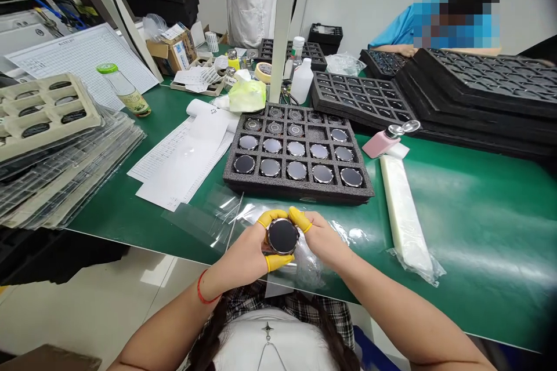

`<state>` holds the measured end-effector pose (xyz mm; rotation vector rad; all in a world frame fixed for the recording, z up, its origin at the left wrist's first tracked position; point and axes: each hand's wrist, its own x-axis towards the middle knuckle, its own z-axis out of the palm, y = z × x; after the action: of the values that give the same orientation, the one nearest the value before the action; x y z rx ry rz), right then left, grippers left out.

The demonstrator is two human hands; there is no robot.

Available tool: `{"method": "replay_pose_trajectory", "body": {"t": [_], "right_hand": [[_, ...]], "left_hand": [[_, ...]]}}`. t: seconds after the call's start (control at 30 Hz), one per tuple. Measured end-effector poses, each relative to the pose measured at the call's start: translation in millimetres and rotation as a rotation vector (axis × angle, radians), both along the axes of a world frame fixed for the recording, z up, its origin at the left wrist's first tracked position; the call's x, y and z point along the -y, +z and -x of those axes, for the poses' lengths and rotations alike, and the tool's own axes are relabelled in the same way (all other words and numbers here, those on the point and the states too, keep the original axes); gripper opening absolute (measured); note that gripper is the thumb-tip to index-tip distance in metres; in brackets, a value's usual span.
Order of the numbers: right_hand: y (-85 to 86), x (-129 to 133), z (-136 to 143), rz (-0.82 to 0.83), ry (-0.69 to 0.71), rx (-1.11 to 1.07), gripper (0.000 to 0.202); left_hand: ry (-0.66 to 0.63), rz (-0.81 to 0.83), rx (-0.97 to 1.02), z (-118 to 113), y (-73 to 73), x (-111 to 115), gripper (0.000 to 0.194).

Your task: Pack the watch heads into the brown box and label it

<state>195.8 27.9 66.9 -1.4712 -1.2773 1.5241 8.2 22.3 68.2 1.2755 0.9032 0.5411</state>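
Observation:
A round watch case [282, 236] with a dark face and a silvery rim is held up over the near edge of the green table. My left hand [250, 252] grips it by the rim, yellow finger cots on its thumb and finger. At the watch's upper right, my right hand [319, 235] has its yellow-covered fingertips closed against the rim; part of that grip is hidden. Just beyond lies a black foam tray [300, 191] with rows of similar watch cases, some face up, others showing their backs. Clear plastic film [217, 220] lies under and beside my hands.
Paper sheets [183, 156] lie left of the tray; stacked plastic trays [52, 179] stand farther left, near a glass bottle [126, 93]. To the right are a pink pump bottle [380, 142] and a wrapped white bundle [404, 220]. Two co-workers are across the table.

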Motion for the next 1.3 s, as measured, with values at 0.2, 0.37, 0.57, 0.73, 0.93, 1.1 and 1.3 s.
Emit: {"method": "replay_pose_trajectory", "body": {"t": [0.2,0.37,0.57,0.73,0.93,1.1,1.3], "right_hand": [[11.6,-12.1,-1.7,0.097,0.257,-0.195,0.053],[31.1,-25.8,-1.2,0.039,0.308,-0.171,0.046],[34.6,-30.4,10.4,0.092,0.272,-0.200,0.038],[34.1,-31.9,22.5,0.090,0.327,-0.224,0.032],[34.9,-36.8,28.5,0.089,0.327,-0.208,0.033],[33.5,-43.2,28.5,0.121,0.363,-0.182,0.034],[24.5,-45.8,35.4,0.064,0.303,-0.101,0.046]], "left_hand": [[0.016,0.012,0.043,-0.8,-4.7,-2.1,0.065],[0.131,0.051,0.103,2.9,-2.4,-11.2,0.070],[0.186,0.061,0.117,17.2,1.8,-20.5,0.071],[0.165,0.034,0.087,24.6,-1.7,-22.6,0.068],[0.137,0.009,0.087,32.2,-7.4,-30.6,0.067],[0.131,0.031,0.098,38.8,-6.8,-36.7,0.067],[0.033,0.016,0.116,38.5,-10.7,-41.0,0.065]]}}
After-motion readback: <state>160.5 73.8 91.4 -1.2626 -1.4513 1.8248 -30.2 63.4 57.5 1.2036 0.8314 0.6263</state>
